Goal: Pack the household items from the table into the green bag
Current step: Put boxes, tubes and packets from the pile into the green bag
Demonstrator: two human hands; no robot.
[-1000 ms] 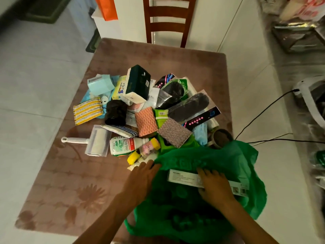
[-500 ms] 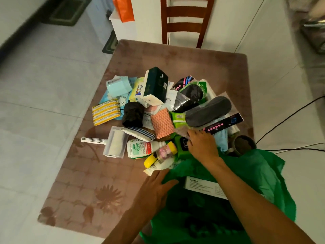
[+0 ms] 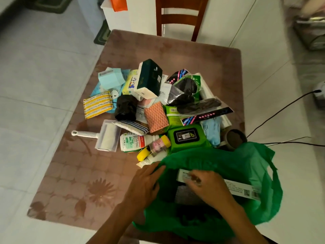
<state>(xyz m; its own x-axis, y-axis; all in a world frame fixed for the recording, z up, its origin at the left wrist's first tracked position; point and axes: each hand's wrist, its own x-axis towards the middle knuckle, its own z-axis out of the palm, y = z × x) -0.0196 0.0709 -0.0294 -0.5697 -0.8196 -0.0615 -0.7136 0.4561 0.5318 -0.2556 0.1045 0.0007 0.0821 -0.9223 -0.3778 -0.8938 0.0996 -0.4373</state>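
Observation:
The green bag [image 3: 228, 159] stands open at the table's near right corner, with a long white box [image 3: 242, 189] lying inside. My left hand [image 3: 144, 184] grips the bag's left rim. Inside the mouth of the bag, my right hand [image 3: 209, 187] closes on a grey scouring pad [image 3: 184, 194], partly hidden under the fingers. Just beyond the bag lies the pile of household items: a green wipes pack [image 3: 186, 136], an orange sponge [image 3: 155, 117], a white bottle [image 3: 133, 140], a lint roller [image 3: 107, 136] and a dark green tissue box [image 3: 149, 76].
The brown flower-patterned table [image 3: 70, 182] has bare surface at the near left and at the far end. A wooden chair [image 3: 179, 14] stands behind it. A dark cup [image 3: 235, 138] sits by the bag's far rim. Black cables [image 3: 281, 110] run across the floor on the right.
My right hand went out to the pile, took the grey scouring pad and came back into the bag. The green wipes pack beneath it now shows. My left hand stayed on the rim.

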